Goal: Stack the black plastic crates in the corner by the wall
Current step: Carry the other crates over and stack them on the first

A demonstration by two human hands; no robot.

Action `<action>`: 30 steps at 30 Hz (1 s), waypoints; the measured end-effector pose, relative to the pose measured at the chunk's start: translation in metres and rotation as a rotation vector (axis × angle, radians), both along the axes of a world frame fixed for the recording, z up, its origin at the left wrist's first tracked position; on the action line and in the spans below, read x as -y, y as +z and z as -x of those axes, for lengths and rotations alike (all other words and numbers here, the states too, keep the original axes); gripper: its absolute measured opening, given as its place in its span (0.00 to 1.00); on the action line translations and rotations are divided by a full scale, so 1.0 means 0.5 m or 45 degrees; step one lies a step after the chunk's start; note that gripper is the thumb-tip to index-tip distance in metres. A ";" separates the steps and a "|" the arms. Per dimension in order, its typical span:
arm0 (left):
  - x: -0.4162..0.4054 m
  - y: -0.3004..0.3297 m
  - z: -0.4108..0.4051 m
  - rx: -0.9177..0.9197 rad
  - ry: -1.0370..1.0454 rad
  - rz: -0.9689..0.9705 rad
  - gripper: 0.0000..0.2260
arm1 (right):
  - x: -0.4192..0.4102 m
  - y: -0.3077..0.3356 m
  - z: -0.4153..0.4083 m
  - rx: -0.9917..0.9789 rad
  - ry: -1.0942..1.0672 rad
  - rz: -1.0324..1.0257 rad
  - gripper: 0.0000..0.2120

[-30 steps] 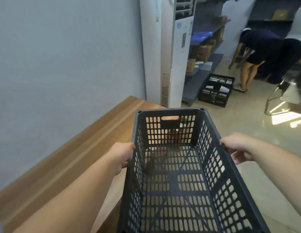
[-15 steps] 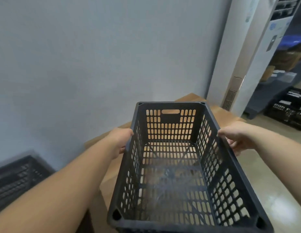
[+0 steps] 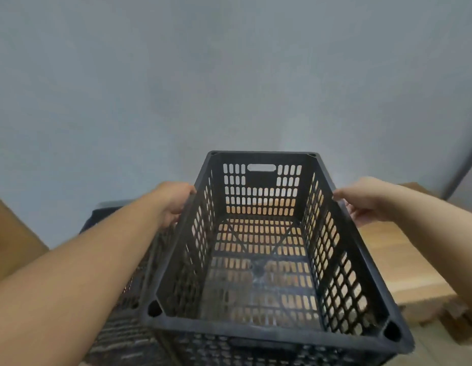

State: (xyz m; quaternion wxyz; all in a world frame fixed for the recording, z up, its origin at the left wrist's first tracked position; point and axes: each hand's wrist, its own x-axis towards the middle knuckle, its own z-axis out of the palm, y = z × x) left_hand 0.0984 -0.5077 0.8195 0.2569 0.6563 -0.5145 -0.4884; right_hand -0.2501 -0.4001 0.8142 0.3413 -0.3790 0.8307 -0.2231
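both hands, left hand (image 3: 174, 202) and right hand (image 3: 366, 200), gripped carried crate (image 3: 258, 260) side rims; long axis pointed at wall (image 3: 229, 75); stacked crate (image 3: 118, 299) lay lower left.

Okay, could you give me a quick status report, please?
Left hand and right hand grip the carried crate by its side rims. Crate empty, level. Another black crate low left by the wall. Path clear.

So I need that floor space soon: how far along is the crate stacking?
Done: at least one crate already sits by the wall, low on the left; how many is hidden. In hand: an empty crate, left hand and right hand on its long rims, carried above a wooden surface. Left: setting it on the stack.
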 end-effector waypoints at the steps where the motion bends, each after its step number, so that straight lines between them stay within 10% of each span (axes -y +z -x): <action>1: 0.005 0.006 -0.032 -0.001 0.042 0.007 0.07 | 0.020 0.006 -0.024 -0.004 0.035 0.012 0.14; 30: 0.293 0.026 -0.722 0.148 0.380 0.066 0.08 | 0.464 -0.010 -0.714 0.114 0.256 0.204 0.09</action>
